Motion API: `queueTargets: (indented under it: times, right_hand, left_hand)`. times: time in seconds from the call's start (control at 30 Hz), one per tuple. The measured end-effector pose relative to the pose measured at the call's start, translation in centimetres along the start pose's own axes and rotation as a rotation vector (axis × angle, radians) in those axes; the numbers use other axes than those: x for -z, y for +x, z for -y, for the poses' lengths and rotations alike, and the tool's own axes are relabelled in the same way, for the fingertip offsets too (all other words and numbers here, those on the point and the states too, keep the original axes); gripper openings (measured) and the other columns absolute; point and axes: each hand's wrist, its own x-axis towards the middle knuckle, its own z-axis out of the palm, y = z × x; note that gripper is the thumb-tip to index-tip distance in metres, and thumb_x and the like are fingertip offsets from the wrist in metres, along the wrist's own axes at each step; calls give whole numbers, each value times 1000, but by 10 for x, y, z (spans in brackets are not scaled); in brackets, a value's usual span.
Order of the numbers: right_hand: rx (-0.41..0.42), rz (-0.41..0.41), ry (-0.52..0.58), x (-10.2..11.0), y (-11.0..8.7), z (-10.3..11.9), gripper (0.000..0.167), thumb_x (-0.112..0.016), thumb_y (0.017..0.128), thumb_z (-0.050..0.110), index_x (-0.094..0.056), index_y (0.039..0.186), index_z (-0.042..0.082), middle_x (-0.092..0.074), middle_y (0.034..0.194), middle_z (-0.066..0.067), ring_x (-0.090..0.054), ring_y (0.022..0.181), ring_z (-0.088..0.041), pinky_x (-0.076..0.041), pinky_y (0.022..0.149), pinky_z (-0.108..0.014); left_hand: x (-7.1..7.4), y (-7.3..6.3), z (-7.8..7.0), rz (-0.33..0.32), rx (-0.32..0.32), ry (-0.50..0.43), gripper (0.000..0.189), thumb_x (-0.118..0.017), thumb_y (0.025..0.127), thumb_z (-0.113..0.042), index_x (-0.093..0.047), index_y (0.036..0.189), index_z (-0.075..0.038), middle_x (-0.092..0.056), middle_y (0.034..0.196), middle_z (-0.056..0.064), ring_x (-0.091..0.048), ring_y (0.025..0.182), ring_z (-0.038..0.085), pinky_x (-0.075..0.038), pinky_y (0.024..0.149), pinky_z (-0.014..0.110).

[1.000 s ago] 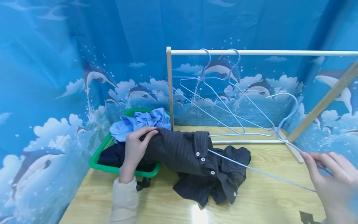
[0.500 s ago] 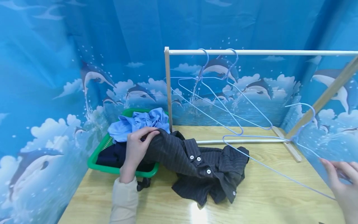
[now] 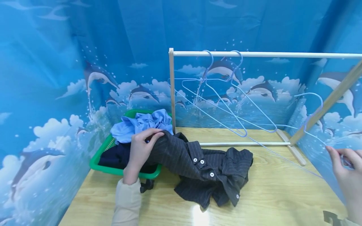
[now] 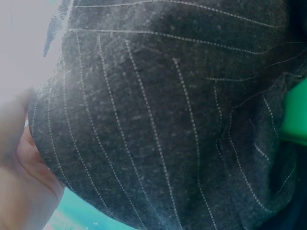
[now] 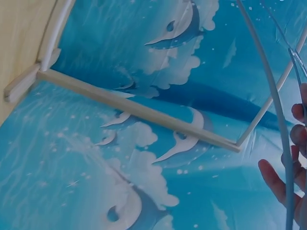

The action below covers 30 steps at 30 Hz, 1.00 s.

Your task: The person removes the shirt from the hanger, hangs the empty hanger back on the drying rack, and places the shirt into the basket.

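Note:
A dark pinstriped shirt [image 3: 209, 166] with white buttons lies crumpled on the table, its left part raised. My left hand [image 3: 141, 150] pinches its upper left edge between thumb and fingers. In the left wrist view the striped cloth [image 4: 144, 120] spreads wide beside the hand [image 4: 29, 177]. Over at the far right, my right hand [image 3: 346, 169] pinches a light blue wire hanger [image 3: 315, 136] by one shoulder, its hook pointing up and left. The hanger is apart from the shirt. In the right wrist view, its wire [image 5: 268, 86] runs past the fingers [image 5: 273, 177].
A green basket [image 3: 108, 171] at the left holds a light blue garment [image 3: 144, 122] and dark navy cloth [image 3: 116, 155]. Behind the shirt stands a rack with a white rail [image 3: 282, 54] and wooden posts [image 3: 172, 91]. Two blue hangers [image 3: 223, 97] hang from the rail. A dolphin-print curtain surrounds the table [image 3: 277, 194].
The hanger came out of the shirt's collar and moved right with my right hand, then tilted back toward the rack. The collar sank leftward. My left hand stayed nearly in place.

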Motion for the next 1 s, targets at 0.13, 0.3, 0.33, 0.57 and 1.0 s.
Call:
queueTargets:
  times: [0.13, 0.3, 0.33, 0.57, 1.0]
  right_hand:
    - [-62, 4, -40, -6, 20, 14, 63, -58, 104, 40, -64, 84, -19, -54, 68, -16, -24, 84, 25, -21, 76, -5]
    - [-151, 30, -76, -15, 54, 38, 42, -60, 104, 23, -62, 98, -19, -57, 91, -32, -24, 89, 22, -20, 79, -4]
    - [-165, 39, -87, -18, 61, 42, 42, -59, 104, 24, -62, 101, -17, -58, 94, -31, -28, 88, 18, -20, 80, -4]
    - [-45, 22, -109, -43, 101, 63, 50, -58, 105, 34, -63, 96, -14, -62, 92, -32, -55, 76, -32, -24, 71, -18]
    - [24, 79, -130, -93, 105, 79, 40, -68, 99, 34, -69, 89, -5, -66, 80, -25, -54, 60, -41, -23, 46, -38]
  left_hand:
    - [0, 0, -1, 2, 5, -5, 8, -76, 90, -6, -80, 98, -6, -78, 95, 7, -74, 90, 22, -53, 86, 16]
    - [-2, 0, -2, -2, -10, 12, 8, -77, 90, -7, -80, 97, -6, -78, 95, 6, -74, 89, 21, -56, 86, 25]
    - [-3, 0, -2, -4, -14, 14, 7, -77, 90, -8, -80, 96, -6, -78, 94, 6, -74, 89, 21, -56, 85, 26]
    - [-7, -1, -3, 22, -14, 24, 6, -77, 91, -11, -80, 95, -8, -78, 94, 3, -74, 88, 17, -57, 82, 28]
    - [-11, -1, -5, 51, 3, 32, 9, -76, 92, -14, -79, 96, -6, -78, 96, 5, -74, 89, 17, -60, 83, 38]
